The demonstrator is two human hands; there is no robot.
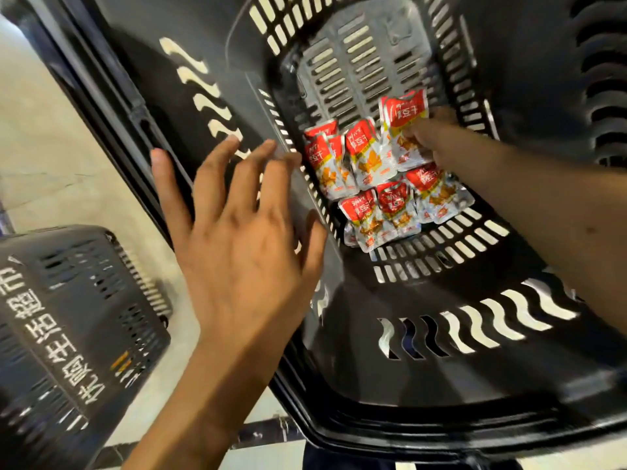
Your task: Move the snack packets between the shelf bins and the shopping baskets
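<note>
Black plastic forms two shopping baskets. The large basket (441,334) fills most of the view, seen from above with its slotted walls and base open to the camera. The second basket (68,300) stands apart from it on the pale floor (51,130) at lower left. It has white printed characters on its side, and the frame edge cuts off part of it.

Red-and-silver snack packets (364,154) lie on the bottom of the large basket, gathered toward its left and near walls. About seven lie loose there, but they overlap in clusters, so the exact count is hard to fix.

Two hands show, both with bare forearms. The right hand (431,137) reaches into the large basket from the right, fingers curled around a held bundle (403,117) of at least two more packets. These overlap, and the bundle hides most of the fingers. Whether it touches the loose packets below cannot be told.

The left hand (244,232) is open and holds nothing, its five fingers spread over the large basket's left rim. It is motion-blurred, and whether it touches the rim is unclear. The printing on the packets is too small to read.
</note>
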